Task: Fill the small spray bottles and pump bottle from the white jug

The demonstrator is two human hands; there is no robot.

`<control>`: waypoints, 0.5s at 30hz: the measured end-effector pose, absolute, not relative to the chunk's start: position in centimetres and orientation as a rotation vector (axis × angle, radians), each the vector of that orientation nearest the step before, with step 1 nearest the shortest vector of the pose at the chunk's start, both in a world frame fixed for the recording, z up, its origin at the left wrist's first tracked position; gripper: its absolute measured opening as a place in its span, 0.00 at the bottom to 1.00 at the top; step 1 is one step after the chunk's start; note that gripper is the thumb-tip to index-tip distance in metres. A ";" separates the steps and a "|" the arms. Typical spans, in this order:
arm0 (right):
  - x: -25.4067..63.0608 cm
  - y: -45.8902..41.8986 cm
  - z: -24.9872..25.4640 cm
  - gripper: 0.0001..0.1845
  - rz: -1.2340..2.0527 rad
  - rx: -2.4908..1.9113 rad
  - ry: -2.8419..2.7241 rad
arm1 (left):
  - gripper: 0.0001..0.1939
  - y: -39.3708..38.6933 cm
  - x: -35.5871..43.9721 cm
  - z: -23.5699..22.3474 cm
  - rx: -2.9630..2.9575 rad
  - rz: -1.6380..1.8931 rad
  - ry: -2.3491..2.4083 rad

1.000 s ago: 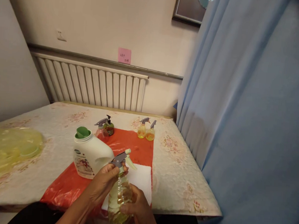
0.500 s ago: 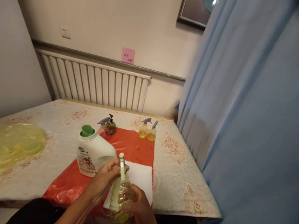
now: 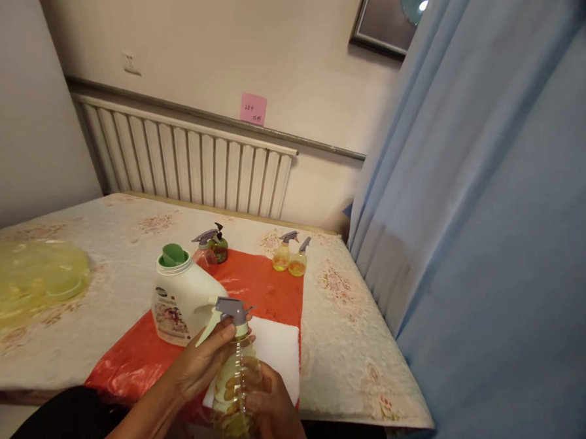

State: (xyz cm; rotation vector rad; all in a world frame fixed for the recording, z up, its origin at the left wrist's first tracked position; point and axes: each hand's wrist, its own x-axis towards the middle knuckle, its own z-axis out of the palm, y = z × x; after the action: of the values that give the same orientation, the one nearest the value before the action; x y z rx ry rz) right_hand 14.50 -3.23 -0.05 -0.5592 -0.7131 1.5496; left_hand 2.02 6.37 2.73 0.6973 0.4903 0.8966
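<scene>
I hold a clear spray bottle (image 3: pixel 232 387) with yellow liquid upright near the table's front edge. My right hand (image 3: pixel 270 411) is wrapped round its ribbed body. My left hand (image 3: pixel 201 365) grips the neck just under the grey trigger head (image 3: pixel 229 308), whose pale trigger now points left. Right behind it stands a white detergent jug (image 3: pixel 183 302) with a green cap, on a red plastic sheet (image 3: pixel 264 287). A white cloth (image 3: pixel 276 350) lies under the bottle.
Further back on the red sheet stand a pink spray bottle (image 3: pixel 203 251), a dark green pump bottle (image 3: pixel 219 245) and two small yellow spray bottles (image 3: pixel 289 258). A yellow plastic bag (image 3: pixel 24 284) lies at the left. A blue curtain (image 3: pixel 469 222) hangs close on the right, a radiator (image 3: pixel 187 168) behind.
The trigger head has been turned round on the bottle: it pointed right, then toward the camera, and now points left. My left hand turned with it; my right hand kept holding the body.
</scene>
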 end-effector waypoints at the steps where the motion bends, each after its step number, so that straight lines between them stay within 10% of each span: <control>1: 14.5 -3.3 0.0 0.28 1.556 -0.547 -0.714 | 0.13 6.4 2.0 2.7 0.664 0.883 0.474; 15: 14.9 -3.0 -0.5 0.28 1.507 -0.509 -0.732 | 0.17 5.6 2.8 3.5 0.648 0.855 0.492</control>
State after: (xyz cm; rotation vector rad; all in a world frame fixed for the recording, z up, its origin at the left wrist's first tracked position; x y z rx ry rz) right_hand 14.87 -2.98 -0.53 -0.5088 -0.7325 1.5068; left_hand 2.81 5.65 3.52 0.6477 0.4922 0.8545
